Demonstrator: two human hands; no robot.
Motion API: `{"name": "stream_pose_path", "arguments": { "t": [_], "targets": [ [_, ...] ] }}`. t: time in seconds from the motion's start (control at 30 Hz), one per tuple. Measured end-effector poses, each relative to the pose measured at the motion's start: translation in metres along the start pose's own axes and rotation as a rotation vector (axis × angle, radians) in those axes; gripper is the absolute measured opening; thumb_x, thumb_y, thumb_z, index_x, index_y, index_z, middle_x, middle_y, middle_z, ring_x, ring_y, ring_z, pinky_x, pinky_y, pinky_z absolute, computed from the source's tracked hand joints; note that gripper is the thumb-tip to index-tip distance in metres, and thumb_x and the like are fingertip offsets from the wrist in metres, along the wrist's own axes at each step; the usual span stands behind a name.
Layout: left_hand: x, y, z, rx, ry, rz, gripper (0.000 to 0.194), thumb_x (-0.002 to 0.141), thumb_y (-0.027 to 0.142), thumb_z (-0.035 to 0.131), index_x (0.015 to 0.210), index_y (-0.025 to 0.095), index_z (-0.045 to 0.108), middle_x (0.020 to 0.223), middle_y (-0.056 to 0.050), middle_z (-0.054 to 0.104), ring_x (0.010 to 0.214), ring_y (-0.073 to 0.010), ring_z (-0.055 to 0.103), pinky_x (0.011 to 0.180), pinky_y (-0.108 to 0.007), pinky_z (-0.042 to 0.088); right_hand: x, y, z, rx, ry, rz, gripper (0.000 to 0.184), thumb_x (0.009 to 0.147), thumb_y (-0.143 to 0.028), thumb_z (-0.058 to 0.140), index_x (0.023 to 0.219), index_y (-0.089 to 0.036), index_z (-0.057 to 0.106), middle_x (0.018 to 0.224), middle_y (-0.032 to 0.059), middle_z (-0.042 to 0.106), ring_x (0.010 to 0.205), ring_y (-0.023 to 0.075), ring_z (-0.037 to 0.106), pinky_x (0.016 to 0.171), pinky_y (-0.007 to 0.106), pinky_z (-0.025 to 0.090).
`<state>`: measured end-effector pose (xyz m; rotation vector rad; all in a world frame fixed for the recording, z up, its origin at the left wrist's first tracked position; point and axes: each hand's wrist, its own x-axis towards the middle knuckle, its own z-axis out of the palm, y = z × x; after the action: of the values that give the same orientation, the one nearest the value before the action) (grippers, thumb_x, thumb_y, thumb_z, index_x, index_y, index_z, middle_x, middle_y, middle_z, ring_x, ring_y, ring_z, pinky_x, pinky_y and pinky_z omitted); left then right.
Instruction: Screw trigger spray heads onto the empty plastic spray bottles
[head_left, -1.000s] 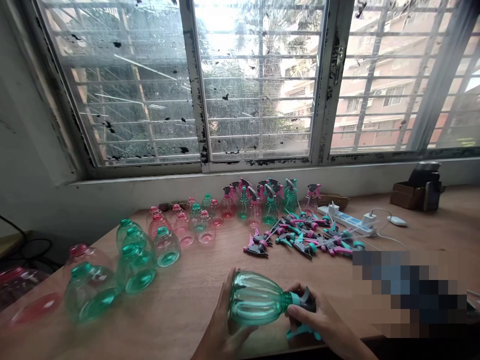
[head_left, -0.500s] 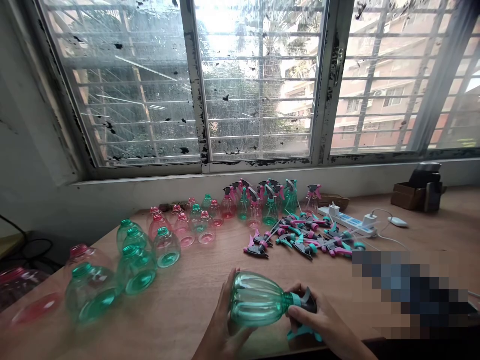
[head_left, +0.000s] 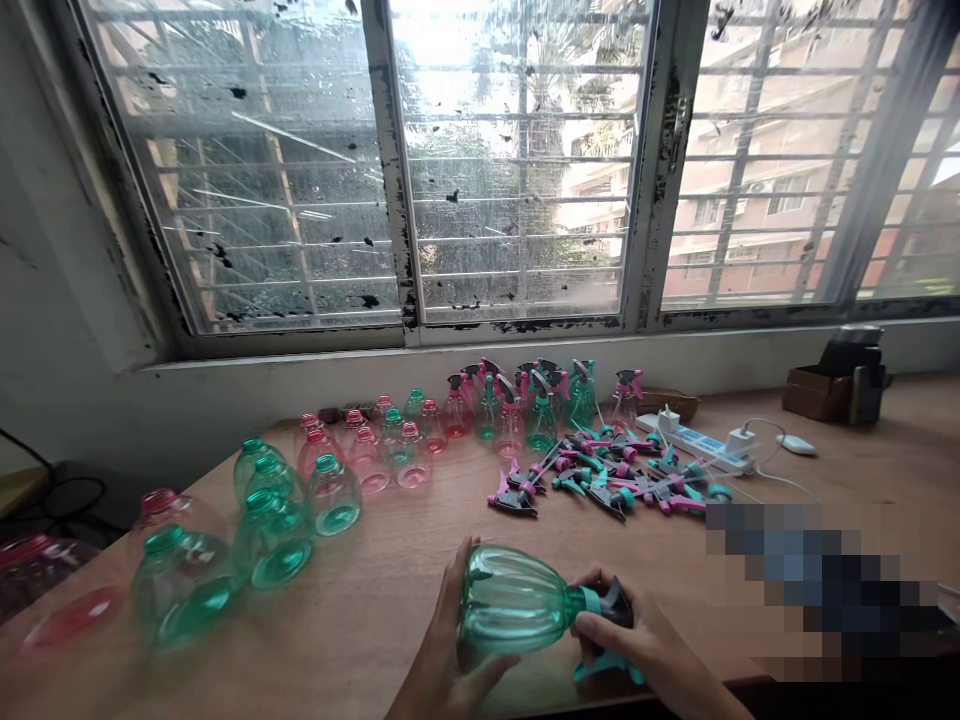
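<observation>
L hand (head_left: 442,650) has its fingers (head_left: 466,570) wrapped round the body of a green plastic bottle (head_left: 514,600). R hand (head_left: 645,650) grips the spray head (head_left: 611,602) on the bottle's neck, fingers (head_left: 596,625) closed over it, w/ the teal trigger (head_left: 607,670) below. Bottle lies on its side near the front edge of the wooden surface (head_left: 390,650), about mid-way along; can't tell if it touches.

Loose spray heads (head_left: 607,485) in a heap toward back R, just past the hands. Bottles w/ heads on (head_left: 540,420) stand upright in a row along the back edge. Headless green bottles (head_left: 271,540) and pink bottles (head_left: 367,460) sit at L, on their bases. White power strip (head_left: 694,445) and cardboard box (head_left: 825,395) at back R, under the window (head_left: 517,160). Pixelated patch (head_left: 817,590) at R hides whatever's there.
</observation>
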<state>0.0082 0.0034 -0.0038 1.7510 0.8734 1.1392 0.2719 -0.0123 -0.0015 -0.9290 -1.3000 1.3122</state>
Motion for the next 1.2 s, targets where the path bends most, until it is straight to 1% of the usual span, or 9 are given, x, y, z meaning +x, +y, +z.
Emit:
{"name": "stream_pose_path", "arguments": {
  "t": [0.13,0.27,0.43,0.63,0.77,0.87,0.93,1.03,1.2],
  "targets": [
    [-0.001,-0.011,0.0,0.008,-0.015,0.006,0.099,0.085,0.054,0.075,0.162,0.035,0.016,0.17,-0.009,0.025,0.153,-0.0391,0.029,0.129,-0.055,0.017,0.001,-0.002,0.0,0.002,-0.005,-0.006,0.04,0.08,-0.049,0.083,0.096,-0.017,0.066,0.061,-0.001,0.073,0.056,0.0169,0.066,0.057,0.028,0.053],
    [-0.002,-0.003,0.001,-0.077,-0.035,-0.022,0.107,0.085,0.051,0.077,0.163,0.033,0.006,0.173,-0.01,0.016,0.155,-0.0381,0.026,0.129,-0.054,0.019,0.0,0.0,-0.001,-0.044,-0.018,-0.008,0.043,0.079,-0.05,0.084,0.098,-0.016,0.066,0.063,-0.0004,0.073,0.058,0.0169,0.067,0.058,0.028,0.054],
    [0.0,0.009,0.001,-0.045,-0.049,-0.054,0.098,0.085,0.045,0.079,0.161,0.032,0.019,0.17,-0.01,0.026,0.153,-0.0371,0.032,0.129,-0.05,0.021,0.0,0.003,-0.001,-0.026,0.0,0.008,0.042,0.078,-0.049,0.084,0.097,-0.016,0.066,0.062,-0.0006,0.073,0.057,0.0174,0.067,0.059,0.029,0.056],
    [0.0,-0.008,0.003,0.045,0.016,0.005,0.092,0.09,0.054,0.069,0.162,0.04,0.013,0.169,-0.006,0.028,0.153,-0.0362,0.031,0.129,-0.052,0.017,0.001,0.002,-0.001,0.007,-0.016,-0.002,0.039,0.08,-0.047,0.083,0.096,-0.017,0.065,0.061,-0.0008,0.072,0.057,0.0173,0.067,0.058,0.03,0.055],
    [-0.003,-0.001,0.002,0.038,0.001,-0.034,0.102,0.087,0.047,0.076,0.164,0.033,0.009,0.171,-0.009,0.025,0.157,-0.0361,0.023,0.13,-0.052,0.011,0.001,0.001,0.0,-0.024,0.0,-0.007,0.041,0.079,-0.048,0.083,0.097,-0.016,0.065,0.061,-0.0005,0.073,0.057,0.0178,0.067,0.059,0.03,0.054],
    [-0.003,0.012,0.0,-0.027,-0.03,-0.085,0.097,0.088,0.044,0.077,0.162,0.025,0.018,0.169,-0.014,0.03,0.155,-0.0369,0.028,0.13,-0.051,0.017,0.0,0.001,0.001,-0.046,-0.003,-0.001,0.042,0.079,-0.049,0.083,0.098,-0.016,0.066,0.061,-0.0003,0.073,0.057,0.0181,0.067,0.059,0.03,0.054],
    [-0.002,0.018,0.0,-0.061,-0.028,-0.097,0.095,0.087,0.044,0.078,0.161,0.024,0.023,0.168,-0.015,0.032,0.154,-0.0374,0.031,0.129,-0.05,0.021,0.0,0.0,0.001,-0.052,-0.014,-0.002,0.042,0.08,-0.05,0.082,0.098,-0.015,0.066,0.061,-0.0003,0.073,0.058,0.0179,0.067,0.059,0.03,0.054],
    [-0.001,0.018,0.001,-0.077,-0.011,-0.089,0.094,0.085,0.043,0.08,0.16,0.029,0.025,0.167,-0.012,0.033,0.152,-0.0373,0.035,0.127,-0.049,0.027,0.0,-0.001,0.001,-0.053,-0.016,0.005,0.043,0.079,-0.05,0.083,0.098,-0.016,0.066,0.062,-0.0004,0.073,0.058,0.0182,0.068,0.06,0.03,0.055],
    [-0.001,0.002,0.002,-0.087,0.02,-0.065,0.086,0.088,0.051,0.073,0.159,0.039,0.026,0.166,-0.007,0.034,0.149,-0.0362,0.039,0.121,-0.048,0.038,0.001,-0.002,0.0,-0.074,-0.014,0.011,0.042,0.078,-0.051,0.083,0.098,-0.018,0.066,0.063,-0.0006,0.073,0.059,0.0204,0.07,0.061,0.034,0.058]
  ]
}}
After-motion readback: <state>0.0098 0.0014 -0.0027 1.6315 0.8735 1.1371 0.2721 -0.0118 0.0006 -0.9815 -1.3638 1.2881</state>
